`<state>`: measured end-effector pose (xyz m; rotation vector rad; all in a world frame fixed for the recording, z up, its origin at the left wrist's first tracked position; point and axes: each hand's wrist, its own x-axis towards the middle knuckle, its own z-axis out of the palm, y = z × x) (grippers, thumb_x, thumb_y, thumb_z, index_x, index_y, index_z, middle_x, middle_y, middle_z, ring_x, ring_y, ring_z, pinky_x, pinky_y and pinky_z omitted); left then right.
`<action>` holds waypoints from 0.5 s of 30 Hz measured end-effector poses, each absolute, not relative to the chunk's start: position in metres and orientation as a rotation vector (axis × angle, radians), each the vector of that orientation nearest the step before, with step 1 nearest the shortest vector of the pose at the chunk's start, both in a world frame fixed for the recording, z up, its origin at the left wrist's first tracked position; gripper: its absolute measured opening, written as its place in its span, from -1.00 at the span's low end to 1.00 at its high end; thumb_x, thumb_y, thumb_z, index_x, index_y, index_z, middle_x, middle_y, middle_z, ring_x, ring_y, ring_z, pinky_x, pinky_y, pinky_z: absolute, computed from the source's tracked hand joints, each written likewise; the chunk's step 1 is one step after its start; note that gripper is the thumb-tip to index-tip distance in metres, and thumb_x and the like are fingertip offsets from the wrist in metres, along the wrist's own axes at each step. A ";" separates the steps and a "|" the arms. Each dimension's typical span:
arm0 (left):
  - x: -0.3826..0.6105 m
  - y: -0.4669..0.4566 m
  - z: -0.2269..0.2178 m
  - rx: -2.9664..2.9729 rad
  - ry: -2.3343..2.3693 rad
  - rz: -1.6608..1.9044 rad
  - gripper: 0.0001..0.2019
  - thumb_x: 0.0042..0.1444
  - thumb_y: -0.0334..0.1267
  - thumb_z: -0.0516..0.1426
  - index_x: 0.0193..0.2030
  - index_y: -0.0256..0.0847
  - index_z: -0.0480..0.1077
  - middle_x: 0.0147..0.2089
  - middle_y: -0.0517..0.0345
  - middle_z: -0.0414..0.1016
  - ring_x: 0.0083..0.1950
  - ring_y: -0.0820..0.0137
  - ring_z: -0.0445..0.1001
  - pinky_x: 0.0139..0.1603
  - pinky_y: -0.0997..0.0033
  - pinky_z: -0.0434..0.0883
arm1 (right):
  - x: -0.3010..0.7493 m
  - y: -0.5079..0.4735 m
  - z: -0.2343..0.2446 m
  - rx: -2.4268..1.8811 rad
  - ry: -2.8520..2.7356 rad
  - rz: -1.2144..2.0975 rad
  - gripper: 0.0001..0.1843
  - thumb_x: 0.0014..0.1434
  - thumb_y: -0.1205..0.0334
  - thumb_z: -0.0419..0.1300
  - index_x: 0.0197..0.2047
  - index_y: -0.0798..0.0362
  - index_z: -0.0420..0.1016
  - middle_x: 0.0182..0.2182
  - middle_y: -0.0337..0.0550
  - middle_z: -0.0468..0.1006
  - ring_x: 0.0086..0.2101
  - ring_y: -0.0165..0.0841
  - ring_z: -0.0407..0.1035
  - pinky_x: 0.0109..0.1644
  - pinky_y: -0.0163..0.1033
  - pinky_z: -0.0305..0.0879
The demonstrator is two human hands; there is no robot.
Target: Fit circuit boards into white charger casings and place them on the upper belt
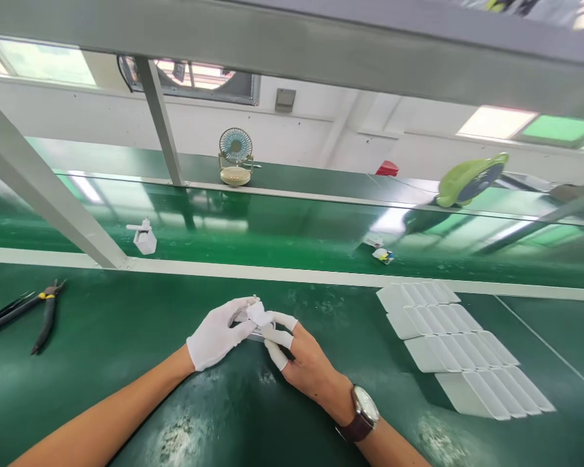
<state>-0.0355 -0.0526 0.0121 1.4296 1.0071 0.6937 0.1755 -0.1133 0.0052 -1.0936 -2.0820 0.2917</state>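
My left hand [217, 334], in a white glove, and my right hand [299, 360], bare but with white finger cots, meet above the green table. Both pinch one small white part [259, 315] with a bit of metal at its top; its lower side is hidden by the fingers. A watch with a brown strap [363, 415] sits on my right wrist. Rows of flat white pieces [460, 350] lie overlapped on the table to the right of my hands.
Black pliers [46, 314] lie at the left edge. On the green conveyor belt [282, 233] rest a white part [145, 238] and a smaller white, yellow and blue part [383, 255]. Two small fans [235, 155] [470, 178] stand beyond. Grey frame bars [48, 194] slant across the left.
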 end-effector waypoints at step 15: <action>-0.045 -0.039 0.000 1.205 0.782 0.977 -0.45 0.21 -0.01 0.18 0.25 -0.27 0.32 0.22 -0.16 0.51 0.27 0.09 0.45 0.32 0.02 0.37 | 0.174 -0.100 0.025 -1.021 -1.976 0.106 -0.48 0.28 0.41 0.20 0.23 -0.25 0.43 0.11 -0.10 0.49 -0.05 -0.27 0.53 0.05 -0.15 0.55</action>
